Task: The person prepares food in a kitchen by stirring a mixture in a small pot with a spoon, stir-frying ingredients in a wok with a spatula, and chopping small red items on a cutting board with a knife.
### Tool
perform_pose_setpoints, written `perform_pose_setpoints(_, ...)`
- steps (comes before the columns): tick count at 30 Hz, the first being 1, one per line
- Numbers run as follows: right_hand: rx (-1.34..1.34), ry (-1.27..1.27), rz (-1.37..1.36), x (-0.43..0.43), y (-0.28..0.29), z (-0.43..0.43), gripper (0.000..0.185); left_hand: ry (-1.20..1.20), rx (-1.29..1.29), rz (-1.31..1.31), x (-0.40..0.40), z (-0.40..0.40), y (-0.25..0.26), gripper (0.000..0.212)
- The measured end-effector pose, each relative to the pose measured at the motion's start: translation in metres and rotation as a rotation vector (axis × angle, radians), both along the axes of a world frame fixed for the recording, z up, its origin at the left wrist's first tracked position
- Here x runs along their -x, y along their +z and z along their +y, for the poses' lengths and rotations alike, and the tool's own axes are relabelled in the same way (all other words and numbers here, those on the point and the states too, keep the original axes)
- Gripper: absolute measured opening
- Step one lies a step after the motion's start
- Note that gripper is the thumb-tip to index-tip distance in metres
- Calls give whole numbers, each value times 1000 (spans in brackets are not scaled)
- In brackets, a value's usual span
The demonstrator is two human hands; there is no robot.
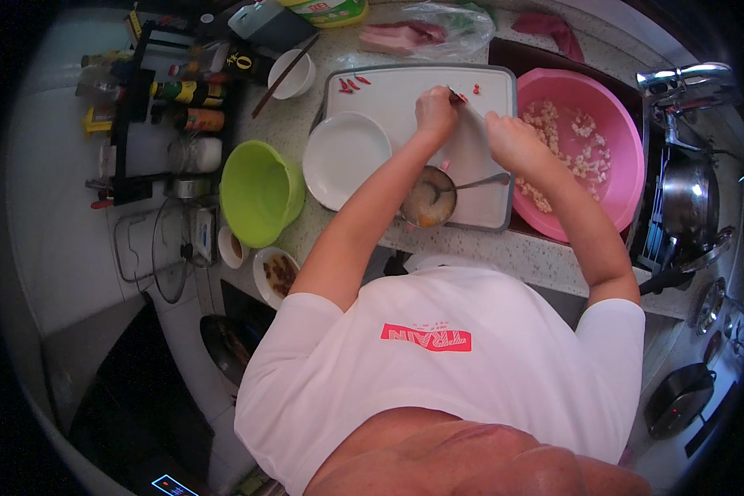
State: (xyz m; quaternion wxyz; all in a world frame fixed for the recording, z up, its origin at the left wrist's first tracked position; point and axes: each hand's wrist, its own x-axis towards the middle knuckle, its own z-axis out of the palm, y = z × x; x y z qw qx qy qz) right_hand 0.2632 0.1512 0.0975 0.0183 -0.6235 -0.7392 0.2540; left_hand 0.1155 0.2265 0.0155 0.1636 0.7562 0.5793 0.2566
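My left hand is over the far part of a white cutting board with a grey rim. Its fingers pinch a small red chili. My right hand, near the board's right edge, grips a knife whose thin blade points towards my left fingers; the handle is hidden in my fist. Small red chili pieces lie beyond the blade. Several whole red chilies rest at the board's far left corner. Below my hands, a cup of pale food with an orange patch holds a metal spoon.
A white plate overlaps the board's left side, beside a green basin. At right, a pink basin with pale florets sits in the sink under the faucet. Raw meat lies behind; chopsticks cross a white bowl.
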Motion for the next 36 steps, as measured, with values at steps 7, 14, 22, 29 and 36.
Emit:
perform_pose_setpoints(7, -36, -38, 123, 18, -24, 25, 18, -29, 28, -22, -1, -4, -3, 6)
perform_pose_setpoints(14, -81, -59, 82, -2, -1, 18, 21, -11, -7, -71, 3, -13, 1, 14)
perform_pose_setpoints(22, -35, -7, 23, -3, 15, -7, 18, -35, 2, -24, 5, -10, -3, 11)
perform_pose_setpoints(29, -29, 24, -6, -4, 1, -6, 16, -76, -37, -27, 7, -12, -3, 9)
perform_pose_setpoints(36, -42, 25, -62, -8, 0, -5, 16, -68, -4, -38, 7, -14, 3, 12)
